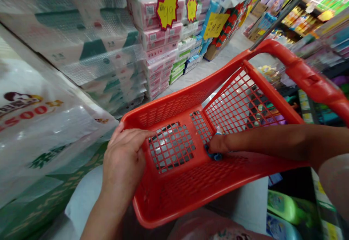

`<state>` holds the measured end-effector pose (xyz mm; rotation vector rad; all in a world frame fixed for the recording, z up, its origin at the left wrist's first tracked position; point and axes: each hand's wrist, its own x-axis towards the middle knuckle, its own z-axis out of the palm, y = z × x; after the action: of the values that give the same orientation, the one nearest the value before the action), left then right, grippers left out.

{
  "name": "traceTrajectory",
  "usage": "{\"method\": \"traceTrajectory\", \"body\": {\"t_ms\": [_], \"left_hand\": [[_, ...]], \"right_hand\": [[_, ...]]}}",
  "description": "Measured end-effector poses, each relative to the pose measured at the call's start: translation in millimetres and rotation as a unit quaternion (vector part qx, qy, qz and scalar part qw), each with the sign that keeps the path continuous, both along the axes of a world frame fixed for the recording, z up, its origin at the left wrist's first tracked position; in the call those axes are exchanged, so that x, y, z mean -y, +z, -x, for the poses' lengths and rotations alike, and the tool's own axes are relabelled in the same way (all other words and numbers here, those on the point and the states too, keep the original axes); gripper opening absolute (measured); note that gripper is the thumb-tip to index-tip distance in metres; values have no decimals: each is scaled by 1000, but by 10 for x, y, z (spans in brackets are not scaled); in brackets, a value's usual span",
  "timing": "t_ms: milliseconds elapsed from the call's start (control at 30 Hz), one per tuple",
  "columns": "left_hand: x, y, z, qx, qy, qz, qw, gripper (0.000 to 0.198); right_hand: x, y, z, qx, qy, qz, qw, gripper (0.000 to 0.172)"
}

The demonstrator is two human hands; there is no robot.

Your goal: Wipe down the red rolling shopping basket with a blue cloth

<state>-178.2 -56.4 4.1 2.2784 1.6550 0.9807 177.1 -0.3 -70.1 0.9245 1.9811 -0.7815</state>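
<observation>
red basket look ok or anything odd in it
The red plastic basket looks undamaged, but it is tilted steeply, and a crumpled blue item, too small to identify, sits on its mesh floor under the right hand. The left hand holds the basket.

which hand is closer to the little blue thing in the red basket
Right. The right hand touches the small blue item inside the red plastic shopping basket. The left hand holds the basket's far left edge, apart from the item, with the mesh floor panel between them.
</observation>
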Motion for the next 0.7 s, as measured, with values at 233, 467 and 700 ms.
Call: {"method": "traceTrajectory", "body": {"t_ms": [233,467,700], "left_hand": [[36,72,-29,5,8,17,1000,37],[88,106,-84,23,16,42,999,36],[81,134,-99,21,24,57,998,35]], "right_hand": [[222,108,781,-84,44,103,990,34],[176,253,1097,-97,46,164,981,27],[422,612,1657,-252,-18,202,946,11]]}}
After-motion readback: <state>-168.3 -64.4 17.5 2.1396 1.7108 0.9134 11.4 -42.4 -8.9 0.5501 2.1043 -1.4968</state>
